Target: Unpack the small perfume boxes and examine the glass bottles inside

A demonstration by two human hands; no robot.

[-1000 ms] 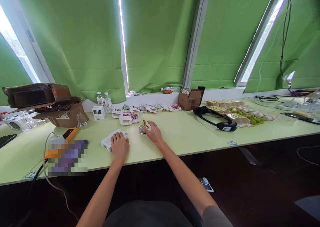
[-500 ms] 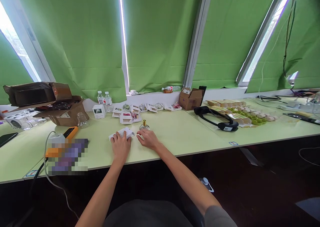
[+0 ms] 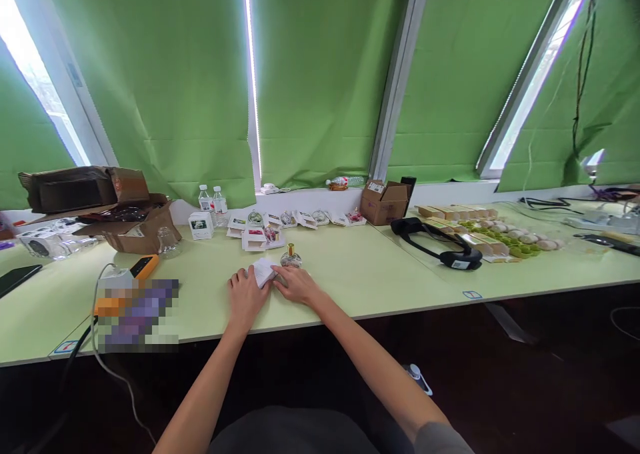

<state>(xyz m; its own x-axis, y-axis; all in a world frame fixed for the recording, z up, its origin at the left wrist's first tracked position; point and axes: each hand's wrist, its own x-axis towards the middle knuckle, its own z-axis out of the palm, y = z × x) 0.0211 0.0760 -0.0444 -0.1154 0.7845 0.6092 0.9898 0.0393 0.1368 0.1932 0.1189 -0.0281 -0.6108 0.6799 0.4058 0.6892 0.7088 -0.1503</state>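
Pale green table (image 3: 350, 274) runs the full width, mid to lower frame. Brown cardboard boxes (image 3: 137, 237) stacked far left; black headset (image 3: 460, 261) lies right of centre; egg tray (image 3: 527, 241) behind it, right. Smaller brown carton (image 3: 384, 204) stands at the back, centre right. White flower-print carton (image 3: 201, 226) stands upright, back left of centre, looks closed.

Left hand (image 3: 249, 301), lower centre: fingers bent over the left side of a white box, thumb along its near side, so it grips it. Right hand (image 3: 297, 284), just right of it: fingertips at the box's right end; pinch or mere touch, cannot tell.

Back centre: row of opened white packs (image 3: 254, 239) with small glass bottles (image 3: 319, 217) among them; that part looks done.

White box (image 3: 264, 272) sits dead centre between the hands, partly covered; whether its end is open is not clear. Gold-topped bottle (image 3: 291, 257) stands upright just beyond the right hand, outside the box. Box and bottle remain separate, so this pair looks unfinished.
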